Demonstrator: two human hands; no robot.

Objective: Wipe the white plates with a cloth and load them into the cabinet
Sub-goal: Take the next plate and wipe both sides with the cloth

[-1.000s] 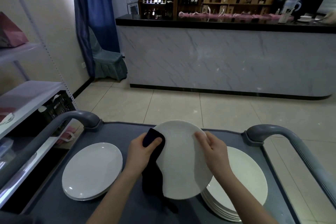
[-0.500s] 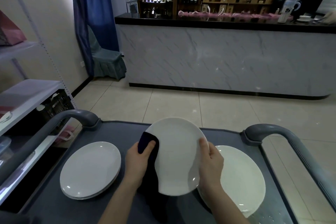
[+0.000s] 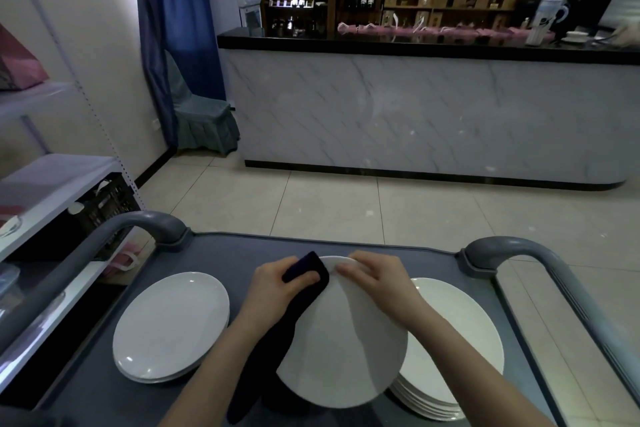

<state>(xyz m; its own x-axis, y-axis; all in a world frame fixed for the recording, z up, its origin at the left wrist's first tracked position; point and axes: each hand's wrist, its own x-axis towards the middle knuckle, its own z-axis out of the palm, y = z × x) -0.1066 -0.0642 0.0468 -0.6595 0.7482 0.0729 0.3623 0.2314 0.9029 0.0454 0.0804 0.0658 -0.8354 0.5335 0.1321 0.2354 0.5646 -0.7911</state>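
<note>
- Grey cart (image 3: pixel 221 253) on a tiled floor, facing a marble bar; by its left edge sits a short stack of white plates (image 3: pixel 171 324).
- Near the far edge at centre, the left hand (image 3: pixel 277 284) is curled tight on the dark cloth (image 3: pixel 306 274), pressing it over the far rim of the held plate (image 3: pixel 343 340).
- That plate now lies flatter and lower over the cart's middle.
- The right hand (image 3: pixel 377 279) has slid from the side rim to the far rim, clamped there just beside the cloth.
- By the right edge waits a taller stack (image 3: pixel 460 329), partly under the held plate.
- Likely the plate is being turned for rim wiping; loading comes later.
</note>
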